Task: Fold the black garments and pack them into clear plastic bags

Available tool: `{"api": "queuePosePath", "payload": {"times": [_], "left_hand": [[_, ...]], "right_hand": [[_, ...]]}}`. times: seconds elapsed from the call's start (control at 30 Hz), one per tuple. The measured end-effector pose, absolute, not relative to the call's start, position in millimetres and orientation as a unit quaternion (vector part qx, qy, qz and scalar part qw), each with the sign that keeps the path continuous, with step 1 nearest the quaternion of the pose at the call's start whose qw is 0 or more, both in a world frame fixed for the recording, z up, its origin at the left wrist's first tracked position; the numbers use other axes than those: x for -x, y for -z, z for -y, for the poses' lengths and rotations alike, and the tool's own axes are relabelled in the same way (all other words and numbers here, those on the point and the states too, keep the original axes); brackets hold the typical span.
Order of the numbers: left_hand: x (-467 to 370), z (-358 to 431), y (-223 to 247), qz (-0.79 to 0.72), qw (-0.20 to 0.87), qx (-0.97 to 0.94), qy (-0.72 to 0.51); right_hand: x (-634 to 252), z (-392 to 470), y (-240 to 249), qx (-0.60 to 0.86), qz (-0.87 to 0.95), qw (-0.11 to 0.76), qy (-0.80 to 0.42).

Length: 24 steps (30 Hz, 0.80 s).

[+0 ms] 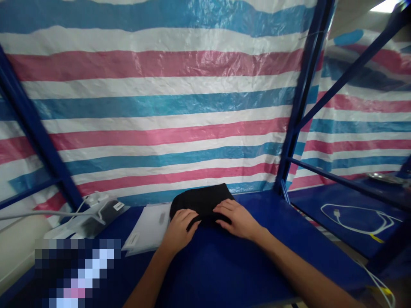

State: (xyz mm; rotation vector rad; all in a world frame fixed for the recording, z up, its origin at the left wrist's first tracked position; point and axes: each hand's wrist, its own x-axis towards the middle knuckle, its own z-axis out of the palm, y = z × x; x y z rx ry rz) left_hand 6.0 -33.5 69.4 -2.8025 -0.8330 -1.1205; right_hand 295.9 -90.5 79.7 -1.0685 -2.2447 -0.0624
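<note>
A folded black cloth item (202, 200) rests toward the back of the blue shelf; its exact kind does not show. My left hand (183, 223) grips its near left edge, fingers over the top and thumb along the front. At the near right edge my right hand (233, 218) holds it the same way, fingertips on the fabric and thumb below. White papers in a clear sleeve (147, 226) lie just left of the black cloth, partly beneath my left wrist.
Power strips and cables (96, 214) sit at the back left, beside a pale rounded object (22, 244). Blue metal posts (293, 107) frame the shelf, with striped plastic sheeting (167, 107) behind. A coiled white cable (356, 218) lies on the right shelf.
</note>
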Motion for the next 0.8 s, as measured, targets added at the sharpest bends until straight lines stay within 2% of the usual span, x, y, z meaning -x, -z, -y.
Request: {"api": "queuePosePath", "payload": {"times": [0.27, 0.53, 0.8], "left_hand": [[-5.4, 30.9, -59.8, 0.231, -0.003, 0.909, 0.347], [-8.1, 21.2, -43.4, 0.190, 0.077, 0.912, 0.355], [-19.0, 25.8, -51.1, 0.147, 0.143, 0.902, 0.380]], "right_hand": [[-253.9, 81.7, -57.8, 0.390, 0.806, 0.443, -0.052], [-244.2, 84.6, -56.3, 0.394, 0.780, 0.475, -0.107], [-239.6, 77.6, -49.9, 0.428, 0.743, 0.500, -0.121]]}}
